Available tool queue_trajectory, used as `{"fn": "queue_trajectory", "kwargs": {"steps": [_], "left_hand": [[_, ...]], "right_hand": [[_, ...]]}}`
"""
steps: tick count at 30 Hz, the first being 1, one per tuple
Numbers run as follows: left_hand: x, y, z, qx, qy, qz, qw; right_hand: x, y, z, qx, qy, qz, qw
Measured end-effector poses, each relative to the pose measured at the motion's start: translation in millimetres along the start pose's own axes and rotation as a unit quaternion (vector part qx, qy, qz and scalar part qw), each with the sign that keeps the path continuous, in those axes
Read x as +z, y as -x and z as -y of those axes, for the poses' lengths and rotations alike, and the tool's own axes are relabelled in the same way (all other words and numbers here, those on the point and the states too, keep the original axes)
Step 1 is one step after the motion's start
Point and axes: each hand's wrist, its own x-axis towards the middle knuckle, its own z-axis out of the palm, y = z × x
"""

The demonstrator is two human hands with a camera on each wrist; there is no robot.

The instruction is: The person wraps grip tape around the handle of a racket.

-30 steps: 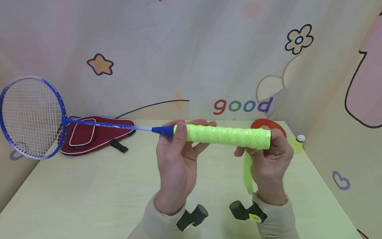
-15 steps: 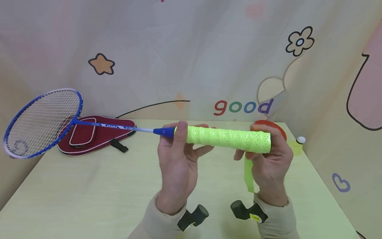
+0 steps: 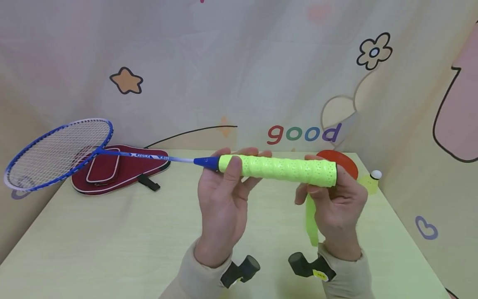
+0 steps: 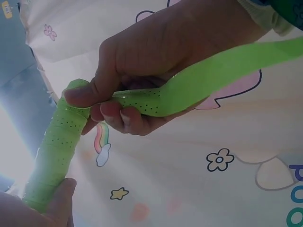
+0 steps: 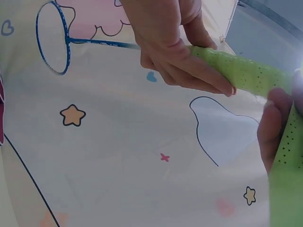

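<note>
A blue-and-white badminton racket (image 3: 149, 157) is held sideways above the table, its strung head off to the left. Neon-yellow perforated overgrip tape (image 3: 276, 169) wraps the handle in overlapping turns. My left hand (image 3: 224, 207) grips the handle beside the blue cone, thumb in front and fingers behind. At the butt end, my right hand (image 3: 341, 211) pinches the tape against the handle. From it a loose tape tail (image 3: 311, 222) hangs down; in the left wrist view this tail (image 4: 227, 73) runs across the right hand's fingers. The far side of the handle is hidden in the head view.
On the pale table (image 3: 112, 241), a maroon racket bag (image 3: 130, 178) with a black strap lies at the back left. A red round object (image 3: 341, 164) and a yellow shuttlecock (image 3: 369, 182) with a white tip are at the back right. Printed cloth (image 3: 239, 62) hangs behind.
The racket has rolled about its shaft, so its head now lies flatter and slightly farther right. My left thumb has shifted a little right along the grip. The right hand stays at the butt.
</note>
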Motion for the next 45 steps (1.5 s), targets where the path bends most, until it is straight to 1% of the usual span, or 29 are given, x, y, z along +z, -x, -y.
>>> {"fn": "queue_trajectory", "kwargs": {"steps": [3,6,9,13,16,20,22,24,29,32,35,38,42,44,45], "left_hand": [[-1.6,-1.4,-0.1,0.007,-0.003,-0.012,0.9999],[-2.5,-2.5,0.7,-0.002,-0.005,-0.020,0.9998],[-2.5,-2.7,2.0,-0.014,-0.002,-0.022,0.9997],[-1.4,-2.1,1.5,-0.016,-0.004,-0.033,0.9993],[-1.3,-2.6,0.8,-0.017,-0.004,-0.049,0.9986],[-2.2,-3.0,4.3,-0.037,-0.007,-0.077,0.9963],[-2.2,-2.8,7.1,-0.049,-0.014,-0.083,0.9952],[-2.3,-2.7,8.8,-0.059,-0.024,-0.083,0.9945],[-2.5,-3.1,6.9,-0.060,-0.038,-0.075,0.9947],[-2.6,-4.1,7.1,-0.063,-0.035,-0.080,0.9941],[-2.1,-4.4,7.8,-0.076,-0.031,-0.087,0.9928],[-1.1,-3.4,8.0,-0.086,-0.022,-0.071,0.9935],[0.2,-1.7,6.6,-0.077,0.015,-0.024,0.9966],[0.1,-0.7,5.9,-0.067,0.032,-0.009,0.9972],[-0.1,-0.4,5.7,-0.061,0.033,-0.006,0.9976]], "right_hand": [[-5.9,0.1,4.4,0.039,-0.022,0.047,0.9979],[-10.9,1.4,8.0,0.074,-0.049,0.076,0.9931],[-13.7,3.2,10.6,0.095,-0.065,0.082,0.9899],[-12.7,3.9,9.5,0.095,-0.065,0.078,0.9903],[-8.1,4.0,4.9,0.073,-0.056,0.061,0.9939],[0.6,4.8,-1.2,0.046,-0.032,0.005,0.9984],[3.7,5.5,-2.8,0.038,-0.016,-0.025,0.9988],[5.9,6.3,-2.3,0.035,-0.007,-0.047,0.9983],[11.1,7.1,0.4,0.023,-0.017,-0.061,0.9977],[14.0,6.9,1.7,0.015,-0.017,-0.064,0.9977],[16.1,7.0,4.1,0.011,-0.011,-0.076,0.9970],[17.1,6.3,7.3,0.015,-0.007,-0.098,0.9950],[17.1,3.8,10.3,0.035,-0.008,-0.125,0.9915],[16.4,3.3,10.9,0.049,-0.011,-0.122,0.9912],[15.9,3.2,10.9,0.055,-0.017,-0.116,0.9915]]}}
